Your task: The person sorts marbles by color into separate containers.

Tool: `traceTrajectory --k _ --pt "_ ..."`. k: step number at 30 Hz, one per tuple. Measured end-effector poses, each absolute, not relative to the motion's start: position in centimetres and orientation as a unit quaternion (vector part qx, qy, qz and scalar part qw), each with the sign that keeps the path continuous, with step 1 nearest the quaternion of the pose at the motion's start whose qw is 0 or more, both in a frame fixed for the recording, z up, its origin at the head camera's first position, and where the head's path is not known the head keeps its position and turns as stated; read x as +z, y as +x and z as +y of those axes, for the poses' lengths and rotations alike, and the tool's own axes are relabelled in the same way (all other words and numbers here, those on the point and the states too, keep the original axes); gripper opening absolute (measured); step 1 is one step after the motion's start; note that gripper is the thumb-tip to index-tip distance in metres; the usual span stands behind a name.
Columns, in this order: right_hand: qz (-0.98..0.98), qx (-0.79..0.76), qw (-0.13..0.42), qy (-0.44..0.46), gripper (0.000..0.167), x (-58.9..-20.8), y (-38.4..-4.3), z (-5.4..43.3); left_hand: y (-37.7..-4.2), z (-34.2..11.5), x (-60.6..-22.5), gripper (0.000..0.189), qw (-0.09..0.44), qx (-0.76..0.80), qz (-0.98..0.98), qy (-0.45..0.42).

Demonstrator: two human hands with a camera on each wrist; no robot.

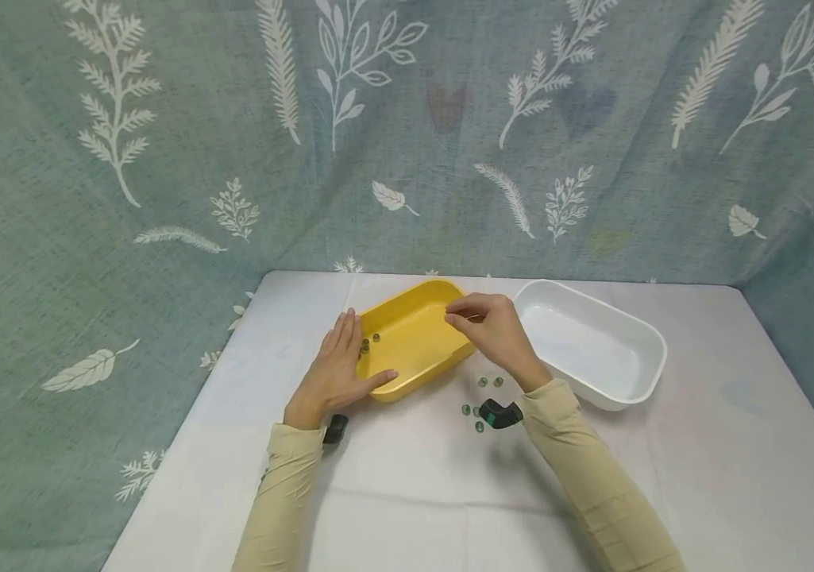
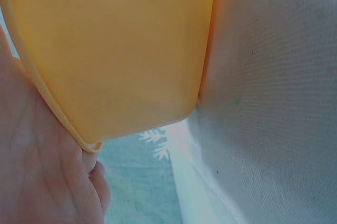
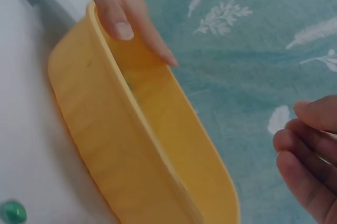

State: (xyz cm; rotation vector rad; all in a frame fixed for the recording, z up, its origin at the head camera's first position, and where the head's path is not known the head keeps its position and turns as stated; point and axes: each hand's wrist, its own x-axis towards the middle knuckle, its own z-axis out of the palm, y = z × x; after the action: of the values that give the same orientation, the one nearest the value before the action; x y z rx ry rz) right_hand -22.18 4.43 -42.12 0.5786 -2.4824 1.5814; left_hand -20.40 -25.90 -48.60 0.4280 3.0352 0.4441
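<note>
My left hand (image 1: 335, 369) rests on the left end of a yellow tray (image 1: 407, 389), its fingers straight along the rim and its thumb over the near side. In the left wrist view, the palm lies against the rim of the yellow tray (image 2: 121, 50). My right hand (image 1: 495, 326) hovers over the tray's right end, fingers loosely bent; nothing shows between the fingertips in the right wrist view. Several small green glass marbles (image 1: 376, 338) lie inside at the left end, near my left fingers. More green marbles (image 1: 483, 381) lie on the table below my right wrist.
A white tray (image 1: 592, 349) stands to the right, beside my right forearm. Dark wrist devices (image 1: 501, 414) hang below both wrists. The white cloth-covered table (image 1: 392, 492) ends at a green leaf-patterned curtain (image 1: 378, 199) behind it.
</note>
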Motion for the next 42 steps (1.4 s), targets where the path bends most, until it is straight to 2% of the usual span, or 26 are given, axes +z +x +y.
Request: traceTrajectory --k 8,26,30,38,42 --pt "-0.822 0.525 0.125 0.180 0.011 -41.5 -21.2 7.5 -20.4 -25.8 -48.6 0.124 0.020 0.141 0.980 0.142" --pt "-0.832 0.475 0.243 0.151 0.021 -41.1 -19.0 15.2 -20.6 -25.6 -47.9 0.118 0.006 0.146 0.980 0.135" --pt "-0.825 0.472 0.275 0.149 0.021 -41.4 -18.6 16.6 -20.5 -24.9 -46.6 0.109 -0.043 0.163 0.975 0.145" --pt "-0.857 0.405 0.300 0.103 0.029 -41.9 -17.6 19.4 -18.4 -21.8 -44.6 0.069 -0.209 0.250 0.925 0.196" --pt "-0.871 0.386 0.293 0.084 0.036 -42.1 -17.0 20.9 -16.9 -20.0 -44.2 0.051 -0.243 0.295 0.896 0.226"
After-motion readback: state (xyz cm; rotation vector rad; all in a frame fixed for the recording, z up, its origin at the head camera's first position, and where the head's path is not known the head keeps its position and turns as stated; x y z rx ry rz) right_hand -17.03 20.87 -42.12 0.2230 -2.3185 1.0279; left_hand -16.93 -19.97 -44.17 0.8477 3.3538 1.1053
